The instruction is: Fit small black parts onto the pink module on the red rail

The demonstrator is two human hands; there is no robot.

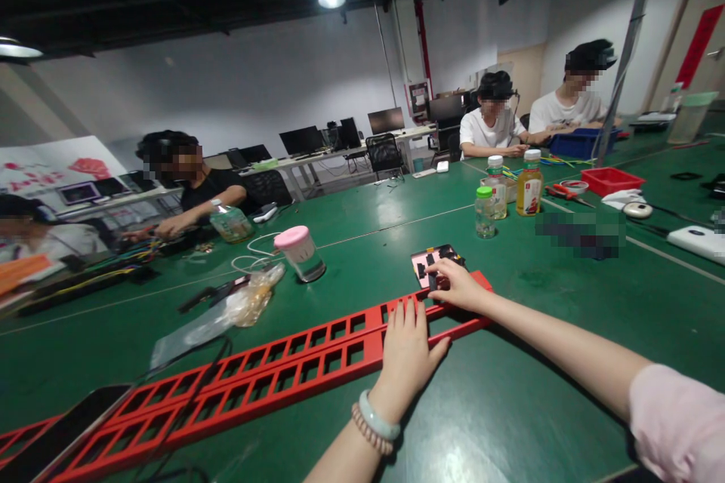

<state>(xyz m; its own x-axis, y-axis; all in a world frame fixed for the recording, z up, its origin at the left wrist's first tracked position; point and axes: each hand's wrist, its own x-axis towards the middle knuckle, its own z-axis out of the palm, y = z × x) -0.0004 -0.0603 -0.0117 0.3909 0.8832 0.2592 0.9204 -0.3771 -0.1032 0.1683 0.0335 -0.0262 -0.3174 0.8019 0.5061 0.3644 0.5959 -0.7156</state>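
A long red slotted frame point(373, 346), with two rows of rectangular openings, lies diagonally across the table. My left hand point(406, 351) rests flat on its right part, fingers apart and holding nothing. Near the frame's right end, my right hand point(460, 288) pinches a small black part point(433, 281) between thumb and fingers, just above the frame. Directly behind it sits a small shallow box point(418, 259) with a pinkish inside and several black pieces, partly hidden by my right hand. A dark phone point(68, 430) lies across the frame's left end.
Beyond the frame stand a pink-lidded jar point(300, 253), a plastic bag point(212, 317) and several bottles point(529, 185). A red tray point(612, 181) and orange-handled pliers point(566, 193) lie to the right. Co-workers sit around the green table point(544, 392). A cable point(198, 392) crosses the frame.
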